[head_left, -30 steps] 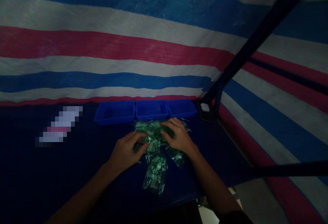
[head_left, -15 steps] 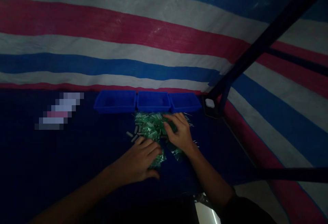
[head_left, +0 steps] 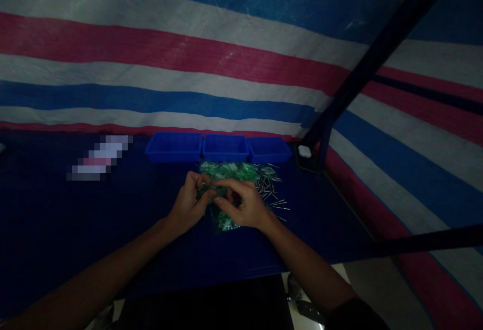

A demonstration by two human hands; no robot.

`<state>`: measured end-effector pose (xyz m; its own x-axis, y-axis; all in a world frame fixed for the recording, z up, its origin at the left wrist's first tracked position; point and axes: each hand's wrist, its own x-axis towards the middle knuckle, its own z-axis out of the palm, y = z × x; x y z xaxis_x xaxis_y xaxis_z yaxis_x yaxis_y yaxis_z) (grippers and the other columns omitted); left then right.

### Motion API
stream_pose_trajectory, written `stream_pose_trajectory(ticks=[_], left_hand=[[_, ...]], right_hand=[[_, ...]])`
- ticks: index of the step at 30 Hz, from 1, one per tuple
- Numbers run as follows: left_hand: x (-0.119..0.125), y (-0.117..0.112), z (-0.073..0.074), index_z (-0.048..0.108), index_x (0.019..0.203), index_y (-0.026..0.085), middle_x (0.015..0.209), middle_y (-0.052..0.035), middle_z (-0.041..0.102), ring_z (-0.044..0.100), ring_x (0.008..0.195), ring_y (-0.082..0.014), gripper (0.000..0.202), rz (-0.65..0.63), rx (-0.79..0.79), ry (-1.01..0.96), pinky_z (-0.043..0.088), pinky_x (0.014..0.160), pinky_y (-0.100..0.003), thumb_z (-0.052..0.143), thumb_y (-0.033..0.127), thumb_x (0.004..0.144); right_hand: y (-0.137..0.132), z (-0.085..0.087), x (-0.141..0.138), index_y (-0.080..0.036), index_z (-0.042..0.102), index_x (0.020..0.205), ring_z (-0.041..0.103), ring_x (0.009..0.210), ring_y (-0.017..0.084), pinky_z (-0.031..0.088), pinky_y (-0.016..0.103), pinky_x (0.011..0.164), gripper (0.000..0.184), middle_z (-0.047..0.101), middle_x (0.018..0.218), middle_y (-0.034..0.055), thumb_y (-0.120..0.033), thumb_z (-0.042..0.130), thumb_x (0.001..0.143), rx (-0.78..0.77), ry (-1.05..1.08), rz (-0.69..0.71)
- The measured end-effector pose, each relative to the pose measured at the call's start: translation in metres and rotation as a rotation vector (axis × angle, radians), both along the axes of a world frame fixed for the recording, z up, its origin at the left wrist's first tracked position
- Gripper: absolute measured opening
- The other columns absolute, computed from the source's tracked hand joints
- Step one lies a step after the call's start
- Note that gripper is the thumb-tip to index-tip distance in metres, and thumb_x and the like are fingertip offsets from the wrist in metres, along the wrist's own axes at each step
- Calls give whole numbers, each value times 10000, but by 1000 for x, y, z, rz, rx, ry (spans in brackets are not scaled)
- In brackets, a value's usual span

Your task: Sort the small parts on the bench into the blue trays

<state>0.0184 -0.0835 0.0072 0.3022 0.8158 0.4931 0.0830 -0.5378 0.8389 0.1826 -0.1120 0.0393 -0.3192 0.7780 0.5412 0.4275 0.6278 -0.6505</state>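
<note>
Hands meet at one thing: my left hand [head_left: 187,208] and right hand [head_left: 247,208] both pinch a small green packet [head_left: 210,187], just in front of the pile of green packets [head_left: 232,171] on the tabletop [head_left: 75,229]. I judge it light, soft and slippery, best held at its edges. Loose metal pins [head_left: 270,189] lie to the right, blue bins [head_left: 224,148] behind. Half a second ago both hands lay flat on the packets.

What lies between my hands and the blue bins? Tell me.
Head view: a heap of green packets lies in the stretch from the left hand and right hand, which pinch one packet, to the bins; pins lie to its right.
</note>
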Motion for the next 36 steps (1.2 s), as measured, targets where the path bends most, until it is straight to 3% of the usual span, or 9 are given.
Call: stream_pose_trajectory(ticks=[6,11,14,17,22,25,29,33,36], left_hand=[[1,0,10,431,740,180,723,-5,463,435,632,-114,436,-62,37,-20,367,571,-245,438,616,754],[4,4,19,483,907,212,713,13,515,476,553,-101,466,-32,-434,-367,360,468,-202,396,645,756],[6,5,27,509,901,201,750,10,565,486,508,-88,373,-155,-693,-539,375,445,-199,503,542,749],[6,5,32,565,876,157,743,-14,604,529,551,-109,302,-216,-759,-566,413,475,-214,581,413,715],[1,8,28,582,859,148,759,-18,615,568,671,-138,236,-47,-472,-423,456,604,-241,630,285,674],[-2,6,25,574,883,174,833,-26,604,570,751,-155,188,161,-67,-136,464,656,-269,591,264,718],[-2,-3,24,589,940,201,1052,-70,543,506,1003,-202,204,157,424,247,417,868,-370,553,198,739],[4,-9,24,570,1028,213,1154,-93,447,425,1099,-225,293,108,473,355,408,877,-388,575,224,736],[4,-5,24,584,999,207,986,-65,507,496,946,-197,284,45,256,289,440,787,-347,582,326,741]], right_hand=[[4,-7,-6,-185,564,762,409,409,64,342,190,428,110,438,469,-67,-270,501,792,0,80,-137],[7,-9,-2,-182,565,781,535,507,93,416,214,509,108,590,605,-5,-243,481,810,304,64,-362],[8,-12,-2,-189,577,778,594,615,118,458,236,595,98,639,695,25,-223,489,804,450,-55,-343],[9,-13,-3,-194,585,792,611,738,136,475,254,688,110,648,757,36,-194,475,800,504,-162,-262],[5,-7,-4,-173,565,947,550,942,159,442,302,838,188,607,967,73,-180,459,791,411,-174,-244],[1,-2,-7,-169,517,1073,456,1077,209,384,384,918,337,509,1145,106,-313,530,768,268,-154,-285],[0,-2,-14,-175,532,1046,508,971,184,410,353,851,282,560,1013,78,-338,403,856,88,-8,-272],[7,-11,-13,-184,541,1066,570,728,138,448,268,690,290,621,826,24,-291,337,889,-13,166,-215],[13,-17,-7,-183,533,1124,561,640,124,450,253,644,322,627,805,23,-269,330,889,25,186,-284]])
